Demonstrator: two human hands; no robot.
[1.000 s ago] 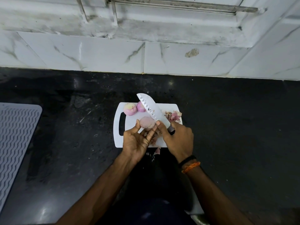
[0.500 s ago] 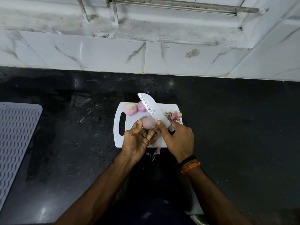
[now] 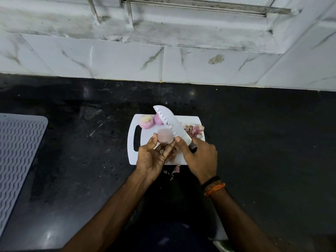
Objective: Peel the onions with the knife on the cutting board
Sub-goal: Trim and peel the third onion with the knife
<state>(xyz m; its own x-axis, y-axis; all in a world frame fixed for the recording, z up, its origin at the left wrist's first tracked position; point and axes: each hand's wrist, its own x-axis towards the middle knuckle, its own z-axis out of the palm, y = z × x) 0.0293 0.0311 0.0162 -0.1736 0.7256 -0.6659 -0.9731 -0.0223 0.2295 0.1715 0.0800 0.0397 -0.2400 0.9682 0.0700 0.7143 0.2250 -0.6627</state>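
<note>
A white cutting board (image 3: 145,132) lies on the black counter. My left hand (image 3: 152,157) holds a pale pink onion (image 3: 165,135) between thumb and fingertips, just above the board. My right hand (image 3: 200,157) grips the dark handle of a white knife (image 3: 170,122), thumb set on the blade by the onion; the blade points up and left. Two peeled onions (image 3: 146,121) (image 3: 158,119) sit at the board's far left, the second partly behind the blade. Loose onion skins (image 3: 195,130) lie at the far right, more under my fingers.
The black counter (image 3: 263,142) runs to a white marble-tiled wall (image 3: 127,57) at the back. A grey ribbed mat (image 3: 16,151) lies at the left edge. A few skin scraps (image 3: 175,169) have fallen off the board's near edge.
The onion has turned slightly in my left fingers, and the thumb has shifted on it. The knife and right hand have hardly moved.
</note>
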